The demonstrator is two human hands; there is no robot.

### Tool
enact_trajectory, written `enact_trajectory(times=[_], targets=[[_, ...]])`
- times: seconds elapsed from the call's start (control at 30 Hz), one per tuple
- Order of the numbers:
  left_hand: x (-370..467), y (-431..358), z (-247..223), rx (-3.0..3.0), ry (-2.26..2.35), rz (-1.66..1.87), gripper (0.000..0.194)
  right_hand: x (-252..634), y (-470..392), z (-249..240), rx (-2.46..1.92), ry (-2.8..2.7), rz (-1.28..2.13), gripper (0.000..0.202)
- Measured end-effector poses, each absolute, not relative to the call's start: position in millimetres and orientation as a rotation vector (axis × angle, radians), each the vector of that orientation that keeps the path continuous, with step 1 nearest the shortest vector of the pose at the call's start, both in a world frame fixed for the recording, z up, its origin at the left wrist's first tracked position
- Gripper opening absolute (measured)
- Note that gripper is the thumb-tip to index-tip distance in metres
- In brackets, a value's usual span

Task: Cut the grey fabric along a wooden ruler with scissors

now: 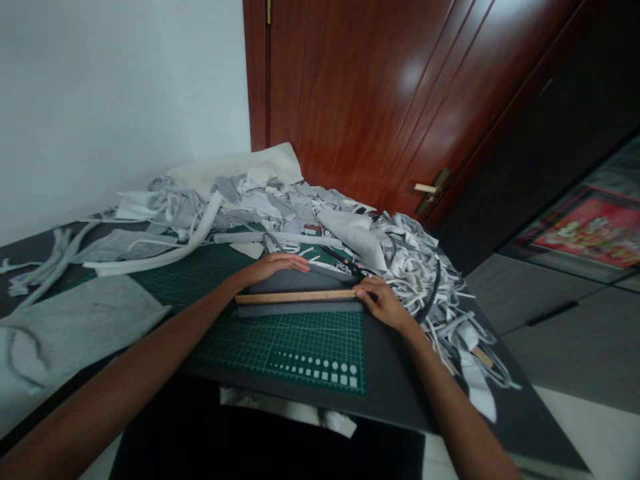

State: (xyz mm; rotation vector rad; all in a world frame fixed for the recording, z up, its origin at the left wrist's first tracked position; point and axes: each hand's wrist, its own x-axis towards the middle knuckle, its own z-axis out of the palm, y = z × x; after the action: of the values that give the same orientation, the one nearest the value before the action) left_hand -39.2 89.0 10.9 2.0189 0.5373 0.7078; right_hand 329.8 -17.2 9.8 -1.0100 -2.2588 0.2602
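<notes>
A straight wooden strip (295,297), shaped like a ruler, lies across a piece of dark grey fabric (280,283) on the green cutting mat (310,340). My left hand (277,265) rests flat on the fabric's far left part, fingers stretched out toward the right. At the strip's right end, my right hand (383,301) has its fingers curled, with thumb and fingers on the strip and the fabric edge. A band of the grey fabric shows on the near side of the strip. Just beyond my right hand lies a black-handled tool (357,269), partly hidden.
Fabric scraps (270,200) are heaped along the back, with a tangle of strips (425,267) at the right. A large grey fabric piece (90,320) lies left on the dark table (390,373). Behind stand a white wall (120,87) and a wooden door (340,87).
</notes>
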Motion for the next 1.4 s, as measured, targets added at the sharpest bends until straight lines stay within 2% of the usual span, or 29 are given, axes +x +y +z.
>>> enact_trajectory(times=[0.27,0.53,0.73,0.97,1.17,1.4], targets=[[-38.6,86.9,14.0,2.235,0.451,0.381,0.047,295.3,-32.9,10.3,-0.894,-2.440,0.324,0.028],[-36.7,89.7,12.1,2.394,0.251,0.341,0.041,264.1,-49.8,15.7,-0.978,-2.428,0.412,0.029],[-34.4,91.8,11.6,2.408,0.182,0.342,0.037,251.7,-107.1,12.9,-1.056,-2.339,0.515,0.029],[-30.5,86.1,12.1,2.354,0.185,0.416,0.030,234.6,-164.2,-1.9,-1.279,-2.155,0.390,0.038],[-27.8,87.1,2.8,2.333,0.235,0.523,0.031,231.9,-174.6,-12.4,-1.325,-2.119,0.231,0.041],[-28.6,88.1,3.7,2.376,0.256,0.476,0.029,229.7,-184.3,-16.5,-1.375,-2.112,0.179,0.042]])
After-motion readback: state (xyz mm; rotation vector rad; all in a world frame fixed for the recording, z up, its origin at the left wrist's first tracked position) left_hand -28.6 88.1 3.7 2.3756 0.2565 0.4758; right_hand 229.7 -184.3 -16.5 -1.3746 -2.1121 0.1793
